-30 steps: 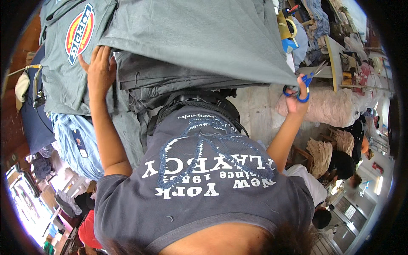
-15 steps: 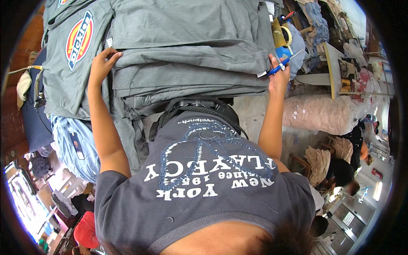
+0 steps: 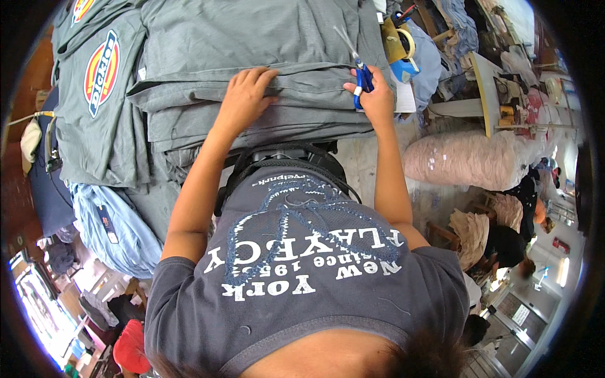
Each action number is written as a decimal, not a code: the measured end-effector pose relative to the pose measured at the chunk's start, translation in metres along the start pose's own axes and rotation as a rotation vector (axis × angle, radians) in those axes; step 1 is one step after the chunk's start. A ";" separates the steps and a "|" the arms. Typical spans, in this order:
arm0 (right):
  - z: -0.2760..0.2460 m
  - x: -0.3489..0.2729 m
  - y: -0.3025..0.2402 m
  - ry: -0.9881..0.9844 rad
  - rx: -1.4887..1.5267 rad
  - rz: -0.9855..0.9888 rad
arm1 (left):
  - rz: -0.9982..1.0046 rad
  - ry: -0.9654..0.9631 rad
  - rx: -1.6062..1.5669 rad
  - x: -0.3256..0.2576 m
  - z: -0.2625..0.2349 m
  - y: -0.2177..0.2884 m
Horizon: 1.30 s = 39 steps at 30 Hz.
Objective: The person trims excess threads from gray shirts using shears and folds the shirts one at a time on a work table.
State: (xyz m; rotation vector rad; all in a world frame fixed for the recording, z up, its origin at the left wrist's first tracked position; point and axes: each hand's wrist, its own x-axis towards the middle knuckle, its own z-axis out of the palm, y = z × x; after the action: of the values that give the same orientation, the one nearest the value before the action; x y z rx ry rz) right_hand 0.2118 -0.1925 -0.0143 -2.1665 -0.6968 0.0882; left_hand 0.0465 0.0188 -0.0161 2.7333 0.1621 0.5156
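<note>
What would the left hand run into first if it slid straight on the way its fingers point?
The left hand lies on the grey stack, fingers pointing toward the right hand with the scissors. Along the fold it would probably meet that hand first; depth is hard to judge.

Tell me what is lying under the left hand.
The left hand presses on a stack of folded grey shirts. Several layers show at the front edge. The surface below the stack is covered. The right hand holds blue scissors beside it.
</note>
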 end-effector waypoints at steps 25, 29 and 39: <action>0.080 0.112 -0.221 -0.014 0.229 -0.901 | -0.803 -0.072 -1.521 0.008 -0.001 0.089; 0.111 0.084 -0.196 -0.377 0.234 -0.843 | -0.925 -0.083 -1.671 -0.011 0.015 0.067; 0.012 0.003 -0.068 -0.440 0.536 -0.228 | -0.944 0.314 -1.879 -0.041 0.018 0.046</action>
State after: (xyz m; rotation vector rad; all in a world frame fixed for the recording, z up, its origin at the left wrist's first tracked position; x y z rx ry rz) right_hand 0.1805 -0.1488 0.0293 -1.5515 -1.0293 0.5768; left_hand 0.0171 -0.0374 -0.0285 0.5960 0.5901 0.3913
